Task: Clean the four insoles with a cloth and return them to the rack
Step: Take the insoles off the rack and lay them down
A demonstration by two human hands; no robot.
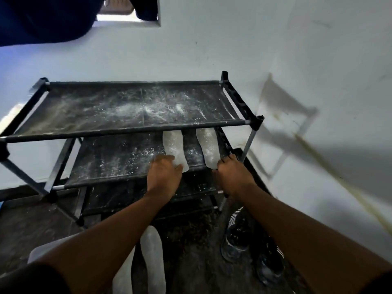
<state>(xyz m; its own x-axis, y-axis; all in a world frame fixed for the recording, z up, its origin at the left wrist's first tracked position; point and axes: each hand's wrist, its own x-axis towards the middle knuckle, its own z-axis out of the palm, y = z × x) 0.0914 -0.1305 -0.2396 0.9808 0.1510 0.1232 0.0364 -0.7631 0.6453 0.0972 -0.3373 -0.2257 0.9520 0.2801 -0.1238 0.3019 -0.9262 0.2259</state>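
Note:
A black shoe rack (131, 129) with dusty fabric shelves stands against the white wall. Two white insoles lie side by side on its second shelf. My left hand (164, 177) grips the near end of the left insole (174, 145). The near end of the right insole (207, 145) is pinched by my right hand (232, 175). Two more white insoles (152, 257) lie on the floor below, between my forearms, one partly hidden by my left arm. No cloth is in view.
A pair of dark shoes (237, 236) with white stripes sits on the floor right of the rack. The white wall runs close along the right. A white object (42, 251) lies on the floor at the lower left. The floor is dark and dusty.

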